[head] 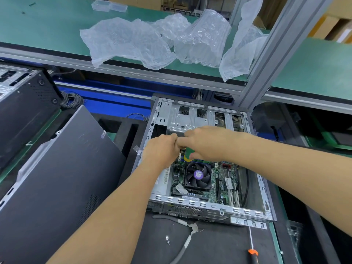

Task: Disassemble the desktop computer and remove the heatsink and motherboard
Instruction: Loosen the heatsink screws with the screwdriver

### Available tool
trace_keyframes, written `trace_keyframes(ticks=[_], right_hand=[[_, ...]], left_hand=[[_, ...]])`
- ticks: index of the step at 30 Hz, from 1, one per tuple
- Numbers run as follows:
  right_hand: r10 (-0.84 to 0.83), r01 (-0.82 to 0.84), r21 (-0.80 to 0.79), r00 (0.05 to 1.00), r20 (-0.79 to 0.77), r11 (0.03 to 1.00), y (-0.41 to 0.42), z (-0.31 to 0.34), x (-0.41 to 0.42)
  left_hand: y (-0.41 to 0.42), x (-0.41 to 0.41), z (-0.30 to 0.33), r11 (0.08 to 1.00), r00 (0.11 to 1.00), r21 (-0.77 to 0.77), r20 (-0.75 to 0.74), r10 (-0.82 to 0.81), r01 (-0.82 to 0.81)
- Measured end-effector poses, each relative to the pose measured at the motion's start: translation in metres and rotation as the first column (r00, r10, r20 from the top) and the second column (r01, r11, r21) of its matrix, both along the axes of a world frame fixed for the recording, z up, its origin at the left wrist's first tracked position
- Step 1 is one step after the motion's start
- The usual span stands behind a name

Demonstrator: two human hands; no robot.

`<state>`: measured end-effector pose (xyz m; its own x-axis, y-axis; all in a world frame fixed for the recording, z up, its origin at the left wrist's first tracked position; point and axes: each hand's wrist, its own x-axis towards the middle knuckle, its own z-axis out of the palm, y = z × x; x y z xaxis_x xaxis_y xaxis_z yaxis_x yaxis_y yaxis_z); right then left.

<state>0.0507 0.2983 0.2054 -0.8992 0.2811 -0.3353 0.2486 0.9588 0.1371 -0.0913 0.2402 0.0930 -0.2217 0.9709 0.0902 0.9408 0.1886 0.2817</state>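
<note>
— Starting from the biggest thing: where does the desktop computer [205, 164] sit for you?

— Flat on the dark mat, side panel off, open face up. Its motherboard [219, 180] lies in the floor of the case, and the heatsink [198, 177] with its black fan sits on it, nearer you than your hands are.

— And your hands?

— Your left hand [162, 147] and right hand [205, 143] meet knuckle to knuckle over the far end of the board, just short of the metal drive cage [192, 119]. Both have their fingers curled. Your right hand looks to be pinching a small green card [190, 152] standing on edge; what your left fingers hold, I cannot tell.

— So which way does the next move run?

— I'd judge the card's long edge runs left to right across the case, so lift straight up, away from the board. The heatsink lies toward you from that grip, about as close to either hand. The orange-handled screwdriver [252, 251] waits on the mat by your right forearm.
</note>
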Motion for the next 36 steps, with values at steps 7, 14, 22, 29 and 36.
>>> trace_keyframes(ticks=[7, 14, 22, 29, 36], right_hand=[[-0.449, 0.438, -0.132, 0.891, -0.072, 0.889, 0.0006, -0.0004, -0.0022], [-0.001, 0.003, -0.046, 0.999, 0.051, 0.999, -0.0008, 0.0035, -0.0028], [-0.429, 0.426, -0.063, 0.902, -0.048, 0.902, -0.0036, 0.0011, -0.0043], [-0.036, 0.037, -0.024, 0.999, 0.037, 0.999, -0.0028, 0.0021, -0.0027], [-0.252, 0.250, 0.157, 0.968, -0.010, 0.955, -0.0056, 0.0034, -0.0025]], left_hand=[[0.0013, -0.0014, -0.0002, 1.000, 1.000, -0.022, 0.019, 0.002, -0.002], [0.0008, -0.0007, -0.0029, 1.000, 1.000, 0.022, 0.015, -0.001, 0.001], [0.0006, -0.0017, -0.0015, 1.000, 0.998, 0.011, 0.066, -0.002, 0.001], [-0.0001, -0.0001, -0.0008, 1.000, 0.999, 0.022, 0.034, 0.004, -0.004], [-0.0012, -0.0006, -0.0017, 1.000, 1.000, 0.030, 0.030, -0.003, 0.002]])
